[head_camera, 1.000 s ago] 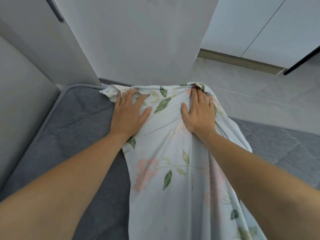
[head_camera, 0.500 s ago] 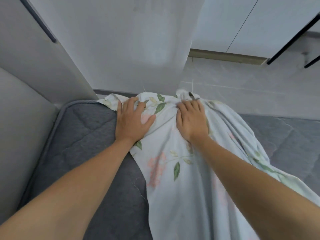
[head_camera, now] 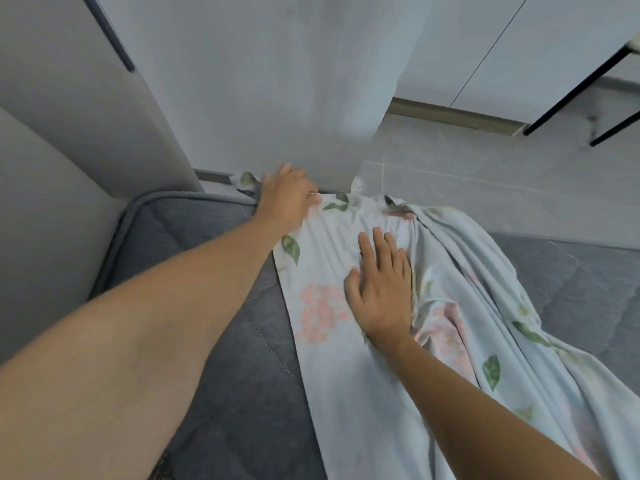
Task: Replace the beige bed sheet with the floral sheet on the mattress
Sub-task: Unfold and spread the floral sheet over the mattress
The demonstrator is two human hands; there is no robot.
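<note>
The floral sheet [head_camera: 349,368], pale blue with pink flowers and green leaves, lies bunched in a long strip across the bare grey quilted mattress [head_camera: 221,334]. My left hand [head_camera: 285,199] is at the mattress's far edge, its fingers curled over the sheet's edge and hidden down the gap by the white cabinet. My right hand [head_camera: 382,289] lies flat on the sheet, fingers straight, pressing it onto the mattress. No beige sheet is in view.
A white cabinet [head_camera: 270,84] stands right against the far edge of the mattress. A grey padded headboard panel [head_camera: 45,202] rises at the left. Grey tiled floor [head_camera: 502,174] and black furniture legs [head_camera: 575,88] are beyond at the right.
My left hand moved forward from lying flat on the sheet to the mattress edge and curled over it. My right hand drew back toward me and stays flat on the sheet.
</note>
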